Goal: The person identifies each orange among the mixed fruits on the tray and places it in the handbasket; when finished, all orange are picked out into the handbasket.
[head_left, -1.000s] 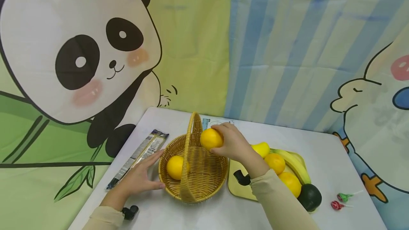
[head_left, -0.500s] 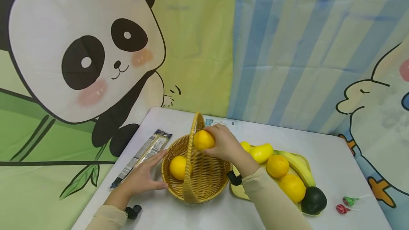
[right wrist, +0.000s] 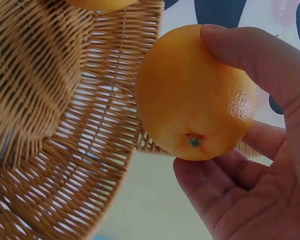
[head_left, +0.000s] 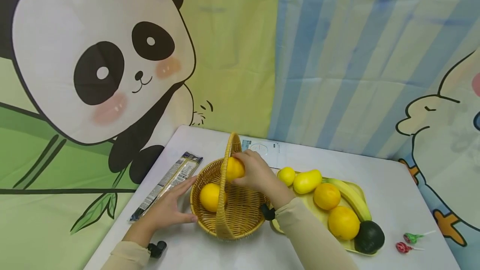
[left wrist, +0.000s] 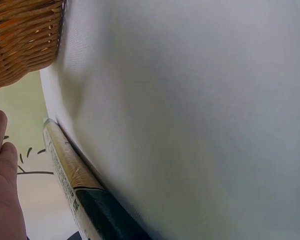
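Note:
My right hand [head_left: 256, 171] grips an orange [right wrist: 195, 95] between thumb and fingers, over the far part of the wicker basket [head_left: 243, 216]. In the head view the basket's arched handle overlaps part of that fruit. A second orange [head_left: 210, 197] lies inside the basket at its left side. Against the basket's left rim, my left hand [head_left: 166, 209] rests with straight fingers and the thumb held apart. The left wrist view catches only some of its fingers [left wrist: 5, 160] near the woven wall.
Right of the basket, a yellow tray [head_left: 277, 226] bears a lemon [head_left: 286, 176], a mango-like yellow fruit [head_left: 307, 181], a banana [head_left: 350, 199], two oranges [head_left: 343, 223] and a dark green fruit [head_left: 369, 237]. Two lollipops [head_left: 406, 247] lie far right. A long packet [head_left: 168, 184] lies left.
My right hand has carried the orange leftward and slightly down, to behind the basket's handle. The left hand stays at the rim. The head view has shifted a little.

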A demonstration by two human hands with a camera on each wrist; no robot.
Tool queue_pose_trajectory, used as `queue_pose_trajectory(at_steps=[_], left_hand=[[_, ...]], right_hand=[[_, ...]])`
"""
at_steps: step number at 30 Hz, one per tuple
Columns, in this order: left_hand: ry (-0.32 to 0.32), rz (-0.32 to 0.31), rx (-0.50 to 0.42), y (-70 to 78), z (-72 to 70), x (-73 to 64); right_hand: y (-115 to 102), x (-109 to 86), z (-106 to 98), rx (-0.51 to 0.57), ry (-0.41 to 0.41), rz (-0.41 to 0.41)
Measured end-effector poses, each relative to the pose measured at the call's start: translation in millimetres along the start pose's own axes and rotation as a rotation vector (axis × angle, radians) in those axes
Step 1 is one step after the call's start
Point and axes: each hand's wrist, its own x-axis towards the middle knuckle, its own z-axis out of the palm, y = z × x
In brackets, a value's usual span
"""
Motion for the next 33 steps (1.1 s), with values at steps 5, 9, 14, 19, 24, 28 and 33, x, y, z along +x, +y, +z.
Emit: queue_pose_trajectory(at_steps=[5,9,14,19,24,28,33], left_hand=[[-0.001,0.008,-0.005,0.1,0.2,0.1],[-0.004,-0.001,-0.003,1.0,-0.6,-0.1],[-0.004,-0.009,0.001,0.8,-1.6,-0.4],[0.002,-0.004,-0.003,-1.7,-0.5,-0.4],[0.002,0.005,-0.012,-1.9,0.4,0.4],[-0.002,0.003,-0.023,-0.6,0.5,0.9],[-0.003,0.001,-0.021,0.0,0.6,0.9]], right_hand=[[0.2,5.2,9.0,0.001,0.003,0.0],[-0.1,8.8,15.0,-0.006,-0.01,0.004],[-2.9,12.5,20.7,-0.029,-0.049,0.023],[-5.0,16.5,26.6,-0.053,-0.074,0.039],[-3.0,20.2,33.9,-0.05,-0.078,0.052],[-0.7,22.2,39.0,-0.056,-0.087,0.05],[1.1,24.1,42.1,-0.061,-0.09,0.054]])
